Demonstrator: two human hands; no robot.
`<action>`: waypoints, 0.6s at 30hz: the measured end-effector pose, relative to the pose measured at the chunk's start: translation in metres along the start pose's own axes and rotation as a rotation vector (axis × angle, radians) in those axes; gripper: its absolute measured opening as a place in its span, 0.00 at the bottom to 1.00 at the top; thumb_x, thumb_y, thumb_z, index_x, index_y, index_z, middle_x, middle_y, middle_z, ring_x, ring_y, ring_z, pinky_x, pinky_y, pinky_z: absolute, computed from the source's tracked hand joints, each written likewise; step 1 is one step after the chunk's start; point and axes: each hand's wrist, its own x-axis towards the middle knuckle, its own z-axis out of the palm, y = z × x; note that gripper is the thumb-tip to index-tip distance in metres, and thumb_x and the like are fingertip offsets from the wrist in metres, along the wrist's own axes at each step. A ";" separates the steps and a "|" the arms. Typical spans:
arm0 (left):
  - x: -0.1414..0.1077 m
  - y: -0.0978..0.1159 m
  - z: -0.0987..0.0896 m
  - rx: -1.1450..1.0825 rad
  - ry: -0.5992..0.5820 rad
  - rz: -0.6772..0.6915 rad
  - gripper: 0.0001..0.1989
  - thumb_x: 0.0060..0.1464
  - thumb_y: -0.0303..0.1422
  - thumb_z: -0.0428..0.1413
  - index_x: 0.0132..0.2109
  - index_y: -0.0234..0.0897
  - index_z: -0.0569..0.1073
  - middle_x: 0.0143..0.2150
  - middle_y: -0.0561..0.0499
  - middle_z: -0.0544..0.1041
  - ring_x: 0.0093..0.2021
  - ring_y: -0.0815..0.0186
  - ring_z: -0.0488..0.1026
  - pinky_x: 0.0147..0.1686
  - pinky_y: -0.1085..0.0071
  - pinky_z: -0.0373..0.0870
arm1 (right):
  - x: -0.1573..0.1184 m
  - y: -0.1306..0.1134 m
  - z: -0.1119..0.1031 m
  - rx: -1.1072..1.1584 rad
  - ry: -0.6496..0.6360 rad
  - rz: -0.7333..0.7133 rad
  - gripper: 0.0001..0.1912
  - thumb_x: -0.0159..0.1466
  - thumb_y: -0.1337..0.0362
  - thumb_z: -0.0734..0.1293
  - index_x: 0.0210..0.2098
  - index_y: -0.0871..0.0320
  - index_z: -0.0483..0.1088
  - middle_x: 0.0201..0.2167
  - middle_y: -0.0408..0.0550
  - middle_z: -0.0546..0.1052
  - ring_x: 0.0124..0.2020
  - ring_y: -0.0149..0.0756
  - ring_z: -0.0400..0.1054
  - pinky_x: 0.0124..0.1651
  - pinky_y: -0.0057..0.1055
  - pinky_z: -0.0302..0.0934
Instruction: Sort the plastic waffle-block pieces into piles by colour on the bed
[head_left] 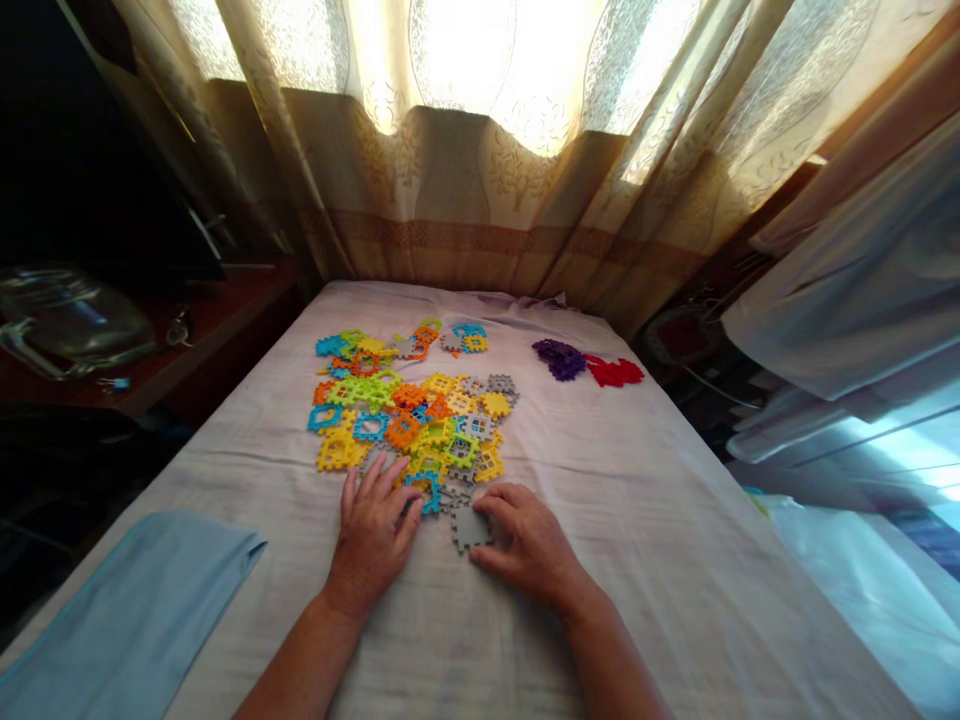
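Note:
Colourful toothed plastic pieces (405,430) in yellow, orange, blue, green and grey lie in a loose heap on the pale bedsheet (615,530). My left hand (375,535) rests at the heap's near edge with its fingers spread, beside a blue frame piece (427,492) and over a grey one. My right hand (529,540) pinches a flat grey square piece (469,528) between thumb and fingers, close to the heap's near side.
Purple pieces (559,360) and red pieces (615,372) form two small piles at the far right. A folded blue cloth (135,610) lies at the near left. A glass jug (75,320) stands on the dark side table (225,310). Curtains (465,190) hang behind.

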 end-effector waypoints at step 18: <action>0.000 -0.007 0.004 -0.097 0.041 -0.011 0.10 0.62 0.35 0.50 0.38 0.43 0.76 0.51 0.48 0.80 0.60 0.54 0.70 0.63 0.42 0.55 | 0.001 -0.001 0.003 0.038 0.086 -0.036 0.20 0.51 0.65 0.74 0.44 0.55 0.73 0.44 0.51 0.77 0.47 0.43 0.70 0.50 0.39 0.65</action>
